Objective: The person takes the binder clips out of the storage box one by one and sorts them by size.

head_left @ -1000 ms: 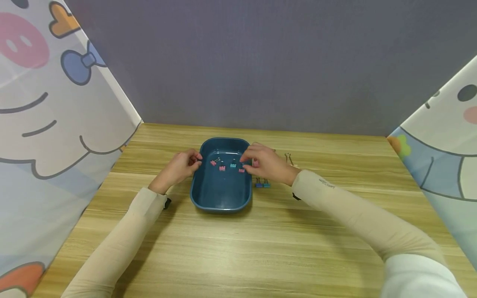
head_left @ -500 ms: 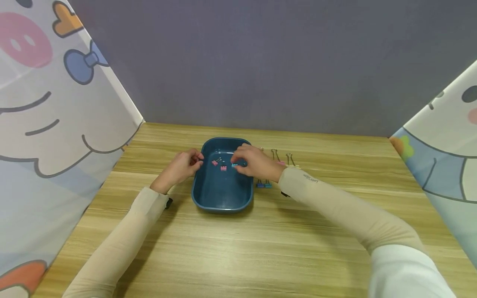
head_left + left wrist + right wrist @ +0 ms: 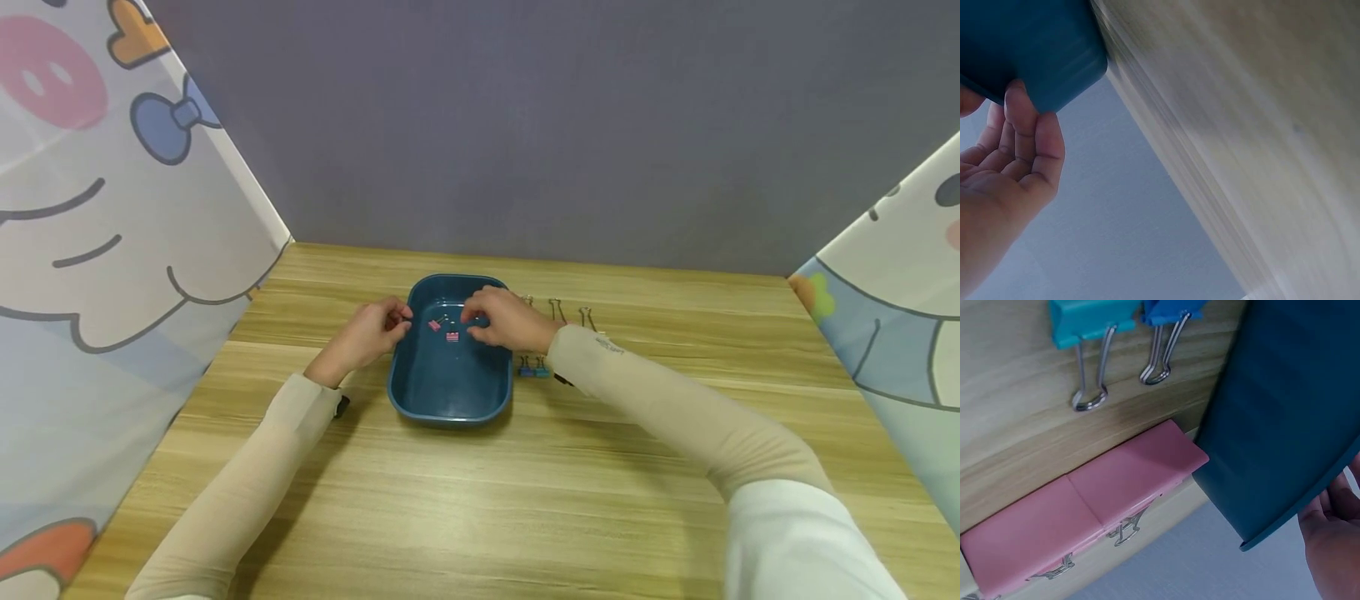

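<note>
A smooth, dark-teal plastic tray (image 3: 450,392) with rounded corners and a raised rim is sitting at the middle of the head view on a pale wood-grain bench (image 3: 480,500). The left hand (image 3: 363,336) is resting against the tray's left rim, its fingers (image 3: 1019,119) curling round the glossy outer wall at the upper left of the left wrist view, so it is grasping the tray. The right hand (image 3: 504,319) is reaching over the tray's right rim into its upper part, its fingers bunching together just right of a striped pink clip (image 3: 452,337); whether they are pinching anything cannot be told. A second pink clip (image 3: 434,324) is lying just to the upper left of the striped one, both on the tray's flat floor. Just outside the right rim, a teal binder clip (image 3: 1088,315) and a blue binder clip (image 3: 1169,307) with looped wire handles are lying side by side at the top of the right wrist view, with two matte pink clips (image 3: 1085,512) below them, touching edge to edge. The lower half of the tray and the wide stretch of bench in the lower frame are giving room for moving, while the cartoon-printed curtains (image 3: 90,250) are closing in both sides.
</note>
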`<act>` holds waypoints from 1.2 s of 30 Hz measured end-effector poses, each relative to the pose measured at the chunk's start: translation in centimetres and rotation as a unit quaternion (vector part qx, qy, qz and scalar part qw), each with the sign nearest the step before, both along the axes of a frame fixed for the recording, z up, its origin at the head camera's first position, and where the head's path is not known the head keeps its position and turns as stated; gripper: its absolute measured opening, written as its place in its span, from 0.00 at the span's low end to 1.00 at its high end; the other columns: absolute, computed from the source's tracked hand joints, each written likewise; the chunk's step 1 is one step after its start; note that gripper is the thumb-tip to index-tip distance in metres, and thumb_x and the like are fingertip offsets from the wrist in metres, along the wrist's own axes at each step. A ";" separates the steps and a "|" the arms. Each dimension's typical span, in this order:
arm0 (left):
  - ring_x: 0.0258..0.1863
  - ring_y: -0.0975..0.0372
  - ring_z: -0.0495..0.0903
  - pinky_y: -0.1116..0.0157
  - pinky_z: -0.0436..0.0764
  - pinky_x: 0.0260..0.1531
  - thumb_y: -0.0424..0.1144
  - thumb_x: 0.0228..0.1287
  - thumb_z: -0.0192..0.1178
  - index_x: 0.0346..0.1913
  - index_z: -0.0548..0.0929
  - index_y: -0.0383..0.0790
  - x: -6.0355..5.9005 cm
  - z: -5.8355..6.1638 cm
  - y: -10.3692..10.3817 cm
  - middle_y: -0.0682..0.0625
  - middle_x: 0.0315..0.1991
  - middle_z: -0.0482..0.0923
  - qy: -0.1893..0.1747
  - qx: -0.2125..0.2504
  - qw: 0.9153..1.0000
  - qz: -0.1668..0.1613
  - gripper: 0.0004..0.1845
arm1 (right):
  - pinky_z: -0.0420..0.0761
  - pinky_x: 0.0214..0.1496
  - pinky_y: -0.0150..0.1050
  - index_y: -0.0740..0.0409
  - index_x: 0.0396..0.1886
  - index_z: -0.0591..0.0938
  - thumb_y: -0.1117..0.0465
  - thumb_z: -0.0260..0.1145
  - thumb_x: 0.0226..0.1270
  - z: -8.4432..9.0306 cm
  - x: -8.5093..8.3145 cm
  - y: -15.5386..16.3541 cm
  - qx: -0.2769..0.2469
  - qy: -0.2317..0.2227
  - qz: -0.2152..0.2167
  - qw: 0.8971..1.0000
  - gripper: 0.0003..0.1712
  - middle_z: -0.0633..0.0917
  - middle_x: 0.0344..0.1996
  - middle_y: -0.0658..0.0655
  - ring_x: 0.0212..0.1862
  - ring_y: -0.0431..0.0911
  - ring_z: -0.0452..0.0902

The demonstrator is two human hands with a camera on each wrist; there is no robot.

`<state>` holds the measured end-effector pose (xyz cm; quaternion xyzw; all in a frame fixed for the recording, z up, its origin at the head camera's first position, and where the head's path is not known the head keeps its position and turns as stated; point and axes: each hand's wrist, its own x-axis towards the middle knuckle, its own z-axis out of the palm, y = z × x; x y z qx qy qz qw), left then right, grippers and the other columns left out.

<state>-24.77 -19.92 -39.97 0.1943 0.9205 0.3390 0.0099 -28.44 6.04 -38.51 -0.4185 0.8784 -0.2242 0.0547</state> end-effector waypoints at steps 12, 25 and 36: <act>0.29 0.57 0.74 0.62 0.75 0.30 0.32 0.67 0.56 0.45 0.77 0.30 -0.1 -0.1 0.0 0.45 0.32 0.77 0.000 -0.005 1.000 0.004 0.09 | 0.76 0.44 0.37 0.58 0.46 0.82 0.63 0.66 0.63 -0.4 -0.7 -0.9 0.039 -0.025 -0.024 0.999 0.12 0.81 0.42 0.54 0.39 0.43 0.77; 0.30 0.57 0.74 0.62 0.75 0.31 0.32 0.67 0.56 0.46 0.77 0.29 -0.1 -0.1 0.0 0.45 0.33 0.77 -0.002 -0.007 1.000 0.004 0.09 | 0.76 0.47 0.41 0.59 0.42 0.84 0.64 0.67 0.62 -1.0 -0.6 -1.8 0.089 -0.016 -0.060 0.994 0.09 0.83 0.41 0.55 0.43 0.46 0.77; 0.30 0.57 0.75 0.62 0.75 0.32 0.31 0.67 0.56 0.46 0.77 0.29 0.0 0.0 0.0 0.45 0.33 0.77 -0.004 -0.001 1.000 0.003 0.09 | 0.78 0.42 0.40 0.61 0.41 0.84 0.66 0.68 0.60 -1.3 -0.5 -2.3 0.111 0.001 -0.085 0.990 0.09 0.83 0.39 0.57 0.38 0.46 0.78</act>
